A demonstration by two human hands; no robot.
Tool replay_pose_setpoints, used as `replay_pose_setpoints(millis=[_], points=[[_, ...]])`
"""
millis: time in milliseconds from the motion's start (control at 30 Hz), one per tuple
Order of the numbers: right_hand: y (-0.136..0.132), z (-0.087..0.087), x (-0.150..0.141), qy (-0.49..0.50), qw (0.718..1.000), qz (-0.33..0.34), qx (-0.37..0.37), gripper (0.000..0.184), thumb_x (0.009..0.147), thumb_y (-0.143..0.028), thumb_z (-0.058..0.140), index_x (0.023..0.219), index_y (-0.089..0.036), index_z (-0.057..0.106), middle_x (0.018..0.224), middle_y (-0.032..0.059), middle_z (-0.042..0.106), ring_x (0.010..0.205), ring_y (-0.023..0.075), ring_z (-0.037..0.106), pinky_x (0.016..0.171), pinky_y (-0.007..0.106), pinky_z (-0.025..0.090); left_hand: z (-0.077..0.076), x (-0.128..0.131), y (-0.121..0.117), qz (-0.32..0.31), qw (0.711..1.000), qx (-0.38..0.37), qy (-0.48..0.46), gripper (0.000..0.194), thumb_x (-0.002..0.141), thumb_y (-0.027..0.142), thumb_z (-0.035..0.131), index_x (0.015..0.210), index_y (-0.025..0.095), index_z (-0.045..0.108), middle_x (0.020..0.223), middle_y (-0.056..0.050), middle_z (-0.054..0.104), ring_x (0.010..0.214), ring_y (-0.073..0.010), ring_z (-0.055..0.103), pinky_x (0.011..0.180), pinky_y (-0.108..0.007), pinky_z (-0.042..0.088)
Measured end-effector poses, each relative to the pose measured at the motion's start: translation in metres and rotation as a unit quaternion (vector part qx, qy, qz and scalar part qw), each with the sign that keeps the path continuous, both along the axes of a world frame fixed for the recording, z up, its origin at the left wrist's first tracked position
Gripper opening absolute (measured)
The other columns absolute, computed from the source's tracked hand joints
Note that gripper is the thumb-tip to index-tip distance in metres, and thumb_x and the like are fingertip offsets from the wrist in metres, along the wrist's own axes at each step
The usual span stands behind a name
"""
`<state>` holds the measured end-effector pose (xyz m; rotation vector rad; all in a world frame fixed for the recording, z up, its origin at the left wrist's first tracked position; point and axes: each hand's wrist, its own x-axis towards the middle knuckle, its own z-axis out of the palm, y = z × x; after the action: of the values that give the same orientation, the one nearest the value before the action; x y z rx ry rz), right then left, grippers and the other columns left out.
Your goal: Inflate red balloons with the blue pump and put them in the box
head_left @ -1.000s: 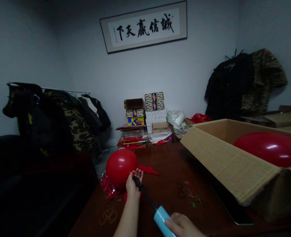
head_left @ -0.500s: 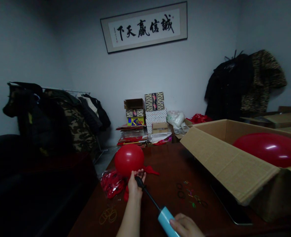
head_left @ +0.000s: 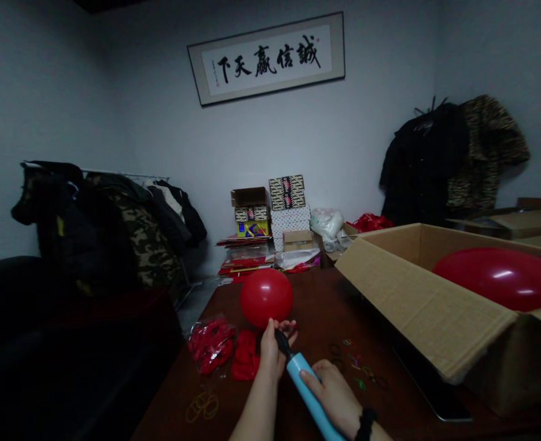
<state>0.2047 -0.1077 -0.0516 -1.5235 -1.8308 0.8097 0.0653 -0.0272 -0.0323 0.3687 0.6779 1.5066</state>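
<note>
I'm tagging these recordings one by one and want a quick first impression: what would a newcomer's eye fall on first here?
Probably the shiny red balloon at the left hand, over the dark table, with the light-blue pump in the right hand just below. Next, the red balloon in the box at the right, then the framed calligraphy high on the back wall.

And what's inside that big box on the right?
There's a big, shiny red balloon in the cardboard box. You can't see the bottom, or whether anything lies under the balloon, because the balloon and the near flap cover it.
</note>
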Motion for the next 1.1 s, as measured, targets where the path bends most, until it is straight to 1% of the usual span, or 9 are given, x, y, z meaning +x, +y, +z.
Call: replay_pose_setpoints(millis=[100, 200, 267, 467, 567, 767, 867, 967, 1100], points=[[-0.001, -0.003, -0.002, -0.009, 1.000, -0.001, 0.003, 0.055, 0.086, -0.061, 0.033, 0.081, -0.015, 0.062, 0.090, 0.0101, 0.063, 0.087, 0.0214, 0.056, 0.080, 0.031, 0.036, 0.001, -0.002, 0.001, 0.014, 1.000, 0.006, 0.008, 0.021, 0.086, 0.030, 0.053, 0.069, 0.018, 0.049, 0.061, -0.003, 0.063, 0.064, -0.0195, 0.066, 0.080, -0.045, 0.051], [-0.005, -0.007, -0.004, -0.023, 1.000, 0.003, -0.003, 0.055, 0.087, -0.060, 0.032, 0.081, -0.015, 0.063, 0.089, 0.0115, 0.063, 0.086, 0.0227, 0.057, 0.079, 0.032, 0.037, -0.003, -0.004, 0.003, 0.040, 0.999, 0.023, 0.025, 0.025, 0.086, 0.030, 0.054, 0.064, 0.018, 0.047, 0.049, 0.005, 0.052, 0.042, -0.0112, 0.053, 0.082, -0.045, 0.051], [-0.008, -0.008, -0.004, -0.034, 0.999, 0.001, -0.006, 0.055, 0.086, -0.060, 0.033, 0.084, -0.014, 0.064, 0.091, 0.0129, 0.063, 0.088, 0.0244, 0.057, 0.080, 0.034, 0.037, -0.006, -0.004, 0.005, 0.050, 0.997, 0.037, 0.038, 0.027, 0.085, 0.030, 0.054, 0.063, 0.018, 0.046, 0.046, 0.006, 0.048, 0.038, -0.0087, 0.046, 0.083, -0.046, 0.051], [-0.016, 0.001, 0.000, -0.061, 0.998, -0.001, -0.008, 0.047, 0.084, -0.055, 0.042, 0.096, -0.014, 0.064, 0.100, 0.0127, 0.062, 0.102, 0.0287, 0.053, 0.093, 0.039, 0.031, -0.006, -0.011, 0.012, 0.080, 0.994, 0.059, 0.051, 0.027, 0.085, 0.030, 0.054, 0.061, 0.019, 0.046, 0.046, 0.007, 0.045, 0.038, -0.0077, 0.041, 0.086, -0.048, 0.050], [-0.024, 0.006, 0.007, -0.090, 0.996, 0.012, -0.019, 0.047, 0.083, -0.054, 0.045, 0.099, -0.015, 0.063, 0.107, 0.0129, 0.059, 0.107, 0.0304, 0.050, 0.099, 0.044, 0.026, 0.002, -0.023, 0.015, 0.101, 0.992, 0.064, 0.045, 0.026, 0.085, 0.028, 0.053, 0.062, 0.019, 0.045, 0.046, 0.008, 0.043, 0.039, -0.0074, 0.040, 0.085, -0.047, 0.051], [-0.040, 0.010, 0.023, -0.122, 0.990, 0.066, -0.022, 0.050, 0.081, -0.058, 0.046, 0.099, -0.016, 0.063, 0.113, 0.0142, 0.057, 0.113, 0.0329, 0.047, 0.104, 0.050, 0.022, 0.023, -0.055, 0.018, 0.125, 0.990, 0.049, 0.045, 0.025, 0.087, 0.024, 0.047, 0.063, 0.019, 0.042, 0.047, 0.009, 0.040, 0.039, -0.0067, 0.038, 0.073, -0.039, 0.054], [-0.044, 0.008, 0.030, -0.126, 0.988, 0.092, -0.017, 0.050, 0.076, -0.063, 0.051, 0.094, -0.018, 0.065, 0.113, 0.0132, 0.057, 0.112, 0.0333, 0.047, 0.102, 0.049, 0.025, 0.025, -0.065, 0.020, 0.129, 0.990, 0.042, 0.047, 0.023, 0.086, 0.023, 0.048, 0.064, 0.019, 0.042, 0.048, 0.009, 0.039, 0.040, -0.0066, 0.039, 0.068, -0.034, 0.054], [-0.044, 0.002, 0.036, -0.124, 0.985, 0.120, -0.012, 0.052, 0.072, -0.067, 0.054, 0.086, -0.019, 0.067, 0.113, 0.0128, 0.058, 0.114, 0.0336, 0.047, 0.103, 0.048, 0.026, 0.022, -0.069, 0.019, 0.120, 0.991, 0.043, 0.034, 0.023, 0.086, 0.023, 0.048, 0.064, 0.019, 0.041, 0.049, 0.009, 0.039, 0.040, -0.0066, 0.039, 0.066, -0.032, 0.053], [-0.042, -0.010, 0.037, -0.100, 0.987, 0.124, -0.023, 0.053, 0.074, -0.068, 0.050, 0.084, -0.019, 0.068, 0.113, 0.0115, 0.059, 0.115, 0.0316, 0.047, 0.103, 0.044, 0.026, 0.017, -0.066, 0.017, 0.115, 0.992, 0.041, 0.015, 0.022, 0.084, 0.024, 0.050, 0.065, 0.020, 0.040, 0.050, 0.009, 0.038, 0.040, -0.0065, 0.038, 0.065, -0.031, 0.052]])
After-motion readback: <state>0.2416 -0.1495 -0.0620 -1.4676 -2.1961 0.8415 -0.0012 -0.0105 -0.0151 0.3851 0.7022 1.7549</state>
